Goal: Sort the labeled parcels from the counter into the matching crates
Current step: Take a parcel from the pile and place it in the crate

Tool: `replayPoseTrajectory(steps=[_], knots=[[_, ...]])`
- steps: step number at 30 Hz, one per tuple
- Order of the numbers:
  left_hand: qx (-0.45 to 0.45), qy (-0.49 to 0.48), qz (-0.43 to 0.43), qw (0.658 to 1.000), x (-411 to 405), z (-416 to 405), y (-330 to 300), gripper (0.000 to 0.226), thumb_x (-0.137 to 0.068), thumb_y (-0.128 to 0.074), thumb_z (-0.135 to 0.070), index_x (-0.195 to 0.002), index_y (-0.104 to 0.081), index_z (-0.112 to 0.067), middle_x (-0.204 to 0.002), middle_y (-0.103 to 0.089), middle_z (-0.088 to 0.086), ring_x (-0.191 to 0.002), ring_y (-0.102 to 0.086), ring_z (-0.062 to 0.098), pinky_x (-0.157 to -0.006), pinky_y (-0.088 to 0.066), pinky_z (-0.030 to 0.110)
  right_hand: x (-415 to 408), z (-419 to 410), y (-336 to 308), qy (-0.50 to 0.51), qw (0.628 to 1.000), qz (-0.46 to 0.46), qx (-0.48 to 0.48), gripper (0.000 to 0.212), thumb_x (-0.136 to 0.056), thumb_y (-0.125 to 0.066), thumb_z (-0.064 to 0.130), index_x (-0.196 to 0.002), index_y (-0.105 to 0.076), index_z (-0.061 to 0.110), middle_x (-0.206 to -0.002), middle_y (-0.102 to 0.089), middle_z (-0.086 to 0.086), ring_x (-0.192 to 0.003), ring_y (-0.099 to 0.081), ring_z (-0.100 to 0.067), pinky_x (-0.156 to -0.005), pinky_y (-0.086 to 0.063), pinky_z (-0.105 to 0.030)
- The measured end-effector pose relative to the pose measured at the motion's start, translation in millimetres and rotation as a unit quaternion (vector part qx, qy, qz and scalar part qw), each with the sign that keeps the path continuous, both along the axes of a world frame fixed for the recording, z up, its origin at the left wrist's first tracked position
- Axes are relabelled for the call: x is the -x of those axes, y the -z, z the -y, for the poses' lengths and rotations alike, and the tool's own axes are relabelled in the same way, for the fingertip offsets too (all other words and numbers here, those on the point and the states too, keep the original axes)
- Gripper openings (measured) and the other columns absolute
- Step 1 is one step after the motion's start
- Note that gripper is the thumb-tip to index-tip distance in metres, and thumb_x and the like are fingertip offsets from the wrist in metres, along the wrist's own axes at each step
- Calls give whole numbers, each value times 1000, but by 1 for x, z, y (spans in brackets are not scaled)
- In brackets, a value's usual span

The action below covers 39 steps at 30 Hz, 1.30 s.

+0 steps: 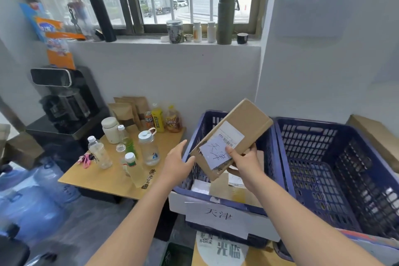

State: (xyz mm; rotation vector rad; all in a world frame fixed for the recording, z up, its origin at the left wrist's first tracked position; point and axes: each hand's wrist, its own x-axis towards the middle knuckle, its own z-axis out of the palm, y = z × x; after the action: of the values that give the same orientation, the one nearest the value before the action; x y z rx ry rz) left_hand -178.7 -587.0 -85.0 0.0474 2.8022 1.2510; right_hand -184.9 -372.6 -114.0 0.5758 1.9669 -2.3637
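Note:
A long brown cardboard parcel (239, 129) with a barcode sticker and a handwritten paper label hangs tilted over the left blue crate (198, 134). My right hand (241, 162) grips its near end, thumb on the label. My left hand (179, 160) is beside the parcel's lower left corner, fingers straight, thumb near the box edge. The left crate carries a white paper sign (218, 218) with the same two characters as the parcel's label, and holds a few parcels (228, 190). The right blue crate (336, 164) looks empty.
A low wooden table (103, 177) at left holds several bottles and drink cartons. A black water dispenser (64, 101) stands behind it, big water jugs (32, 201) on the floor. A brown box (375, 134) lies behind the right crate. Bottles line the window sill (151, 40).

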Motion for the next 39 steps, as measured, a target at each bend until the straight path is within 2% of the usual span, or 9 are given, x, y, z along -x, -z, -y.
replayPoseTrajectory(steps=[3, 7, 10, 12, 16, 21, 29, 35, 39], knots=[[3, 13, 2, 1000, 19, 10, 15, 68, -100, -59, -32, -159, -27, -21, -164, -32, 1, -150, -29, 20, -119, -29, 39, 21, 16, 25, -15, 999, 36, -6, 75, -88, -78, 22, -142, -28, 34, -126, -67, -4, -111, -68, -31, -86, -59, -55], [3, 21, 12, 1000, 38, 18, 31, 68, -99, -60, -31, -159, -29, -23, -162, -35, -1, -149, -31, 19, -117, -31, 36, 36, 27, 44, -32, 997, 69, -20, 56, -91, -75, 19, -134, -39, 28, -119, -69, 1, -102, -68, -20, -72, -58, -41], [9, 34, 16, 999, 47, 20, 40, 64, -99, -59, -28, -157, -31, -25, -160, -39, -2, -147, -34, 18, -109, -32, 29, 46, 22, 49, -41, 991, 127, -11, 46, -91, -75, 24, -128, -49, 21, -111, -74, -5, -96, -71, -27, -85, -60, -52], [11, 44, 25, 999, 51, 20, 46, 62, -100, -58, -29, -156, -32, -26, -158, -42, -3, -144, -37, 19, -104, -33, 27, 51, 17, 46, -57, 986, 153, -5, 35, -93, -72, 24, -122, -52, 19, -102, -74, -6, -89, -71, -27, -83, -60, -48], [5, 54, 66, 996, 57, 20, 56, 69, -99, -58, -38, -159, -25, -33, -161, -39, -3, -148, -35, 27, -119, -33, 46, 63, 14, 42, -83, 982, 166, -25, 35, -95, -70, 23, -124, -54, 14, -102, -74, -7, -91, -68, -27, -81, -57, -46], [6, 54, 65, 996, 62, 16, 61, 68, -97, -57, -39, -157, -25, -40, -162, -38, -4, -154, -21, 33, -119, -26, 61, 71, 12, 42, -99, 978, 176, -53, 33, -95, -69, 23, -124, -56, 11, -101, -75, -10, -91, -70, -29, -89, -57, -51], [13, 61, 56, 997, 67, 19, 62, 63, -100, -58, -30, -157, -32, -24, -161, -38, 1, -149, -34, 22, -124, -24, 51, 79, 11, 37, -141, 968, 179, -108, 17, -97, -67, 25, -110, -61, 17, -97, -78, -7, -95, -72, -30, -93, -58, -52], [15, 72, 50, 996, 69, 24, 64, 63, -100, -57, -29, -157, -31, -22, -161, -37, 0, -148, -34, 21, -122, -28, 44, 83, 23, 35, -182, 958, 167, -148, 32, -91, -74, 33, -118, -61, 22, -102, -79, -1, -95, -75, -25, -78, -63, -43], [15, 71, 56, 996, 71, 25, 66, 59, -100, -55, -30, -155, -37, -19, -163, -35, 2, -152, -27, 19, -122, -27, 39, 77, 26, 34, -252, 929, 229, -148, 33, -91, -73, 31, -119, -63, 17, -107, -76, -8, -96, -74, -28, -81, -63, -46]])
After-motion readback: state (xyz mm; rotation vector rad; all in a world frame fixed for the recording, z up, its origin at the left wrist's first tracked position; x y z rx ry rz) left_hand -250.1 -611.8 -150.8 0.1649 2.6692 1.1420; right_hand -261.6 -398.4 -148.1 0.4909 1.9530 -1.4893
